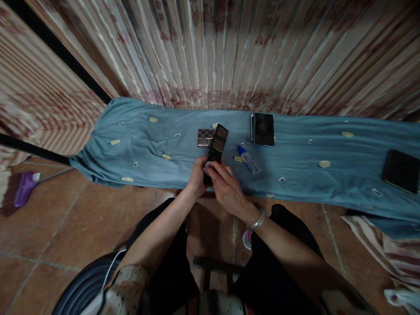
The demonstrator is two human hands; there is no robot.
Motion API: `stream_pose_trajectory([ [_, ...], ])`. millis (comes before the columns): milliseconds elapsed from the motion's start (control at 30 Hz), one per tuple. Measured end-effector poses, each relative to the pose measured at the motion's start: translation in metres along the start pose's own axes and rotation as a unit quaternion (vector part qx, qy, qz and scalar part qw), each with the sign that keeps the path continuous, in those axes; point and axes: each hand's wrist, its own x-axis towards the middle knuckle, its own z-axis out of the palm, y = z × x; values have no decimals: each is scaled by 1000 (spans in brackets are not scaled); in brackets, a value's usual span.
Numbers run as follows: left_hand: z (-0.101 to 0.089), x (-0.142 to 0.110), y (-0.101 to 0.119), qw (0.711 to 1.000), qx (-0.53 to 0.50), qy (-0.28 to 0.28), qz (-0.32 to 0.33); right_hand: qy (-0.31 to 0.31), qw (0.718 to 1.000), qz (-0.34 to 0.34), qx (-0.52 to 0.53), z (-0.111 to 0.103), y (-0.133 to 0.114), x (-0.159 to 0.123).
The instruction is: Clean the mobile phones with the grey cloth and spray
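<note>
A long black phone (pixel 219 141), which looks folded open like a flip phone, slants up over the cloth. Its lower end sits in my left hand (pixel 197 177), whose fingers are wrapped round it. My right hand (pixel 226 183) is closed over the phone's lower part, fingertips pinching a small white wad (pixel 207 165) against it. Exactly what the wad is, I cannot make out. Just behind the phone lies a brown checked compact-like case (pixel 204 136). To the right is a clear spray bottle (pixel 250 161) with a blue cap, lying on its side.
A blue patterned cloth (pixel 295 175) covers the long, narrow surface. On it are a stack of dark tablets or phones (pixel 264 129) and a black flat case (pixel 400 170) at far right. Pleated curtains (pixel 223 57) hang behind. A purple object (pixel 25 189) lies on the tiled floor.
</note>
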Motion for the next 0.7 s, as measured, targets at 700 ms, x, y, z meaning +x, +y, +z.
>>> stream_pose_trajectory([
  [700,2,-5,12,995,10,-91,-37,129,858,308,391,-44,37,11],
])
